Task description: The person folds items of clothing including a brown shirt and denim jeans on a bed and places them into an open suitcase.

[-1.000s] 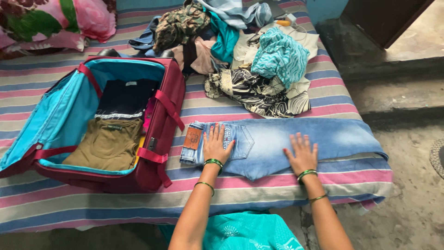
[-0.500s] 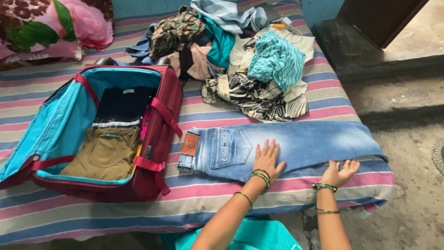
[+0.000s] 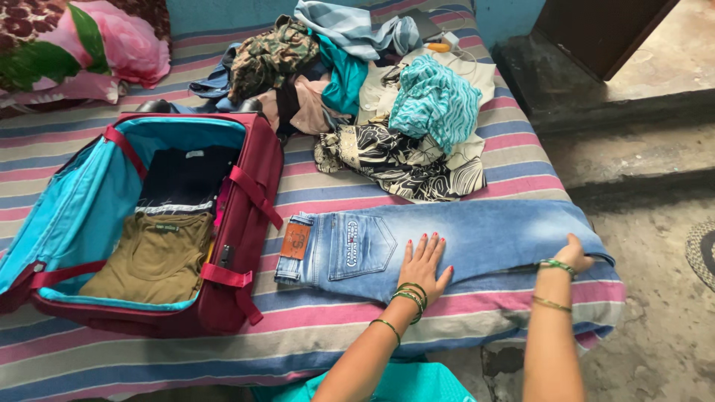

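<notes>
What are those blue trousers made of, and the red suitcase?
The light blue faded trousers look like denim: matte woven cloth with pale worn patches, stitched pockets and a tan patch at the waist. The open maroon suitcase seems soft-sided fabric, probably a synthetic weave, with flat webbing straps and a smooth turquoise lining, slightly shiny.

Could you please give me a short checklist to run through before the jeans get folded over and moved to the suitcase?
1. Jeans lying flat on the striped bed: ok, only light creases show.
2. Left hand pinning the middle: ok, palm flat, fingers spread.
3. Right hand at the leg ends: ok on place; whether its grip is closed, cannot tell.
4. Suitcase open: ok, lid laid back.
5. Room inside: cannot tell; an olive garment and a dark garment already cover the base.
6. Clothes pile clear of the jeans: ok, a small gap shows.
</notes>
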